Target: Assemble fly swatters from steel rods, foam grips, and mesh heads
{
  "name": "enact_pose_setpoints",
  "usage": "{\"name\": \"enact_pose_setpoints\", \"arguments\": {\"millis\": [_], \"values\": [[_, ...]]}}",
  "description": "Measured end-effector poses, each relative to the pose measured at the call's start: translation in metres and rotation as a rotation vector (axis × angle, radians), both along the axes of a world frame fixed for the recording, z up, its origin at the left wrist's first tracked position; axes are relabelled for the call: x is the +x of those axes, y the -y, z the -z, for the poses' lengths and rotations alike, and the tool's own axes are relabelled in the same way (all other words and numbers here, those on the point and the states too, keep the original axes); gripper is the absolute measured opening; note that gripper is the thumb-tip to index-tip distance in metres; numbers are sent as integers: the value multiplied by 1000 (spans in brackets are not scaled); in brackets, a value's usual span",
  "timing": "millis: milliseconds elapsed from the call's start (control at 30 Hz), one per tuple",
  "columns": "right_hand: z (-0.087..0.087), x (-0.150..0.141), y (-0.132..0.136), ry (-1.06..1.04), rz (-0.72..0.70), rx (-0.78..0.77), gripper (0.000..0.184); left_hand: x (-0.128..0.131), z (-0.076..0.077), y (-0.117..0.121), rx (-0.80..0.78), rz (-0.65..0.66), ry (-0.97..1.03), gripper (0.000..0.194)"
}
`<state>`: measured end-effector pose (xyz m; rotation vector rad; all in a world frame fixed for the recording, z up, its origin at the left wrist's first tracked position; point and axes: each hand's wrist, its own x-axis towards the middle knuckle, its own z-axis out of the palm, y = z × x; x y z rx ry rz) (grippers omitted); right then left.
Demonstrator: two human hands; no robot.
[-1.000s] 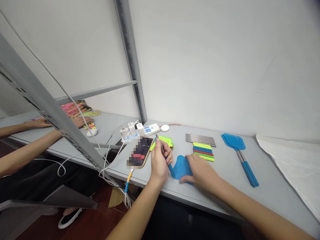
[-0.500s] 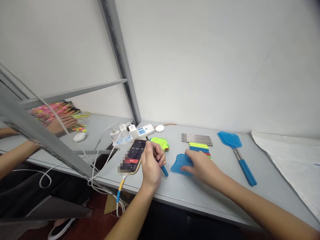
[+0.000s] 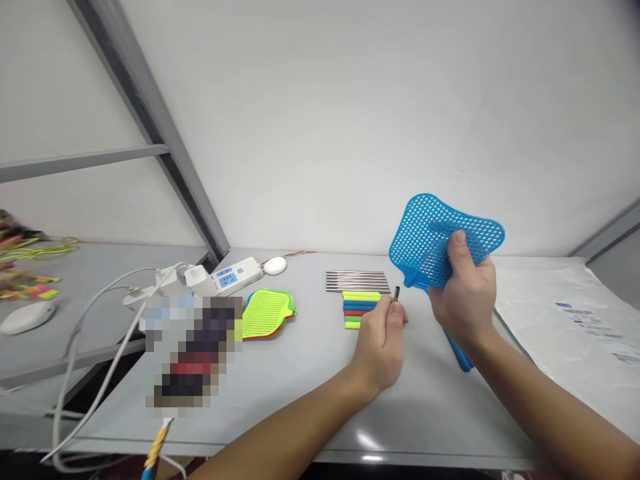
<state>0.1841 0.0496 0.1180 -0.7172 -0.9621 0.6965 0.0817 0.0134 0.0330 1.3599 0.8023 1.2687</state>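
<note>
Since right hand (image 3: 467,293) pinches blue mesh plastic paddle (image 3: 420,230), neck's free; left hand (image 3: 377,347) closed on silver metal tube (image 3: 397,293), tip exposed.

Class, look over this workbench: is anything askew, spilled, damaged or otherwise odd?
No spill or clear damage shows. The untidiest spot is at the left, where white cables loop loosely from the power strip past the workbench's front edge. The blue flyswatter head looks bowed, perhaps just from the right hand's grip.
</note>
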Motion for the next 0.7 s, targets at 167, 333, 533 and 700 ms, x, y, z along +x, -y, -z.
{"name": "enact_pose_setpoints", "arguments": {"millis": [167,333,533,700], "values": [[6,7,2,84,-31,10,18,3,11,-12,79,-62,-103,35],[-1,0,4,161,16,80,17,0,16,-12,147,-11,-179,30],[-6,-2,12,245,17,108,15,0,11,-5,299,9,-222,27],[-10,2,23,290,50,118,11,1,10,-2,387,-7,-229,25]]}}
